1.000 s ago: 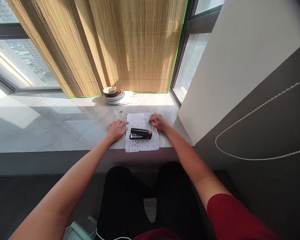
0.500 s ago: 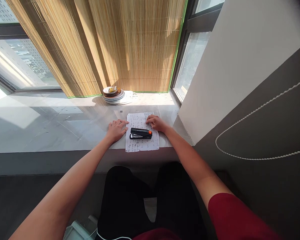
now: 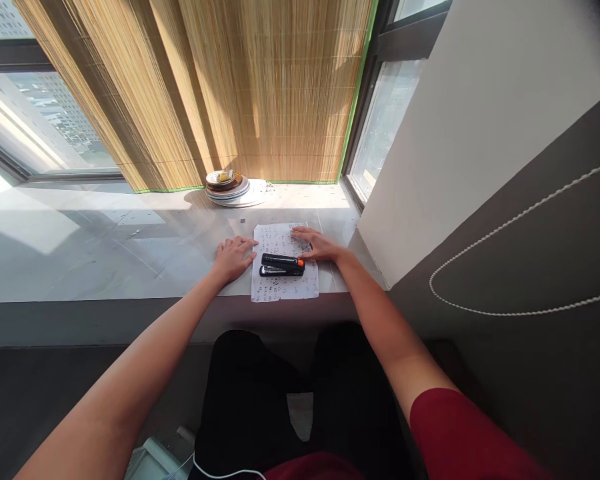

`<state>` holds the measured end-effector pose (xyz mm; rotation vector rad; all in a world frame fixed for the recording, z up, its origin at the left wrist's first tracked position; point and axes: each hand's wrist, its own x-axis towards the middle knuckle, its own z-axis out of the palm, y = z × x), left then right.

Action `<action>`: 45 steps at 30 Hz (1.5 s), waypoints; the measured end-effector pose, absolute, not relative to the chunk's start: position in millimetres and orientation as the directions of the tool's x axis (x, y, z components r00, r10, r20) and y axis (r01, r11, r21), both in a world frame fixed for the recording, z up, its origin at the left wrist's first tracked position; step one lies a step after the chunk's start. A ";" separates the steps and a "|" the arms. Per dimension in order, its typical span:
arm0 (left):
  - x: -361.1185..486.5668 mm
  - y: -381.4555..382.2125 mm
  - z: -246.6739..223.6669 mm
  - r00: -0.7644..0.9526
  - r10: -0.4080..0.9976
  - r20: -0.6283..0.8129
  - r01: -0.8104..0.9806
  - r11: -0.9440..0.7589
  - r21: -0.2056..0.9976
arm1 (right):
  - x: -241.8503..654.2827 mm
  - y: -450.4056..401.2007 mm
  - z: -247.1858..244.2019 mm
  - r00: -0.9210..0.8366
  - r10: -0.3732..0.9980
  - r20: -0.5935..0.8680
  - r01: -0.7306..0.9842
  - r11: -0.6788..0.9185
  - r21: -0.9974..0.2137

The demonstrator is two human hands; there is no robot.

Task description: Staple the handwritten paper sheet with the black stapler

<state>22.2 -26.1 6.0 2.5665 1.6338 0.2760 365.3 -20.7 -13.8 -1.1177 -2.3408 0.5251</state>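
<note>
A sheet of paper covered with handwriting lies on the ledge, its near edge hanging slightly over the front. On top of it rests a black stapler with an orange patch at its right end. My left hand is spread flat on the ledge, fingertips at the paper's left edge. Over the upper right of the sheet, my right hand has its fingers stretched out, the thumb close to the stapler's orange end. Neither hand holds anything.
A stack of plates stands at the back against the bamboo blind. A small grey piece lies beyond the paper. The slanted wall bounds the right side, with a beaded cord hanging before it.
My right hand has opened from curled fingers to outstretched ones over the paper. My left hand, the stapler and the sheet stay where they were.
</note>
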 end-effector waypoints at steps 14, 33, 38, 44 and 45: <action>21.9 -26.1 5.2 0.419 0.900 0.116 0.884 -0.434 0.172 | 366.3 -18.9 -16.2 -0.547 0.819 0.171 0.666 0.550 -0.504; 22.1 -26.9 12.4 0.418 0.902 0.110 0.870 -0.432 0.237 | 352.0 -28.0 -5.3 -0.493 0.785 0.376 0.629 0.620 -0.469; 22.6 -25.7 12.0 0.413 0.904 0.107 0.875 -0.427 0.227 | 348.7 -28.4 -4.4 -0.490 0.764 0.420 0.567 0.645 -0.512; 22.4 -24.6 10.7 0.414 0.904 0.108 0.880 -0.427 0.207 | 346.1 -31.1 -3.0 -0.465 0.772 0.434 0.530 0.635 -0.562; 22.4 -24.5 10.6 0.413 0.904 0.108 0.881 -0.427 0.206 | 346.3 -31.4 -2.7 -0.464 0.768 0.441 0.509 0.639 -0.576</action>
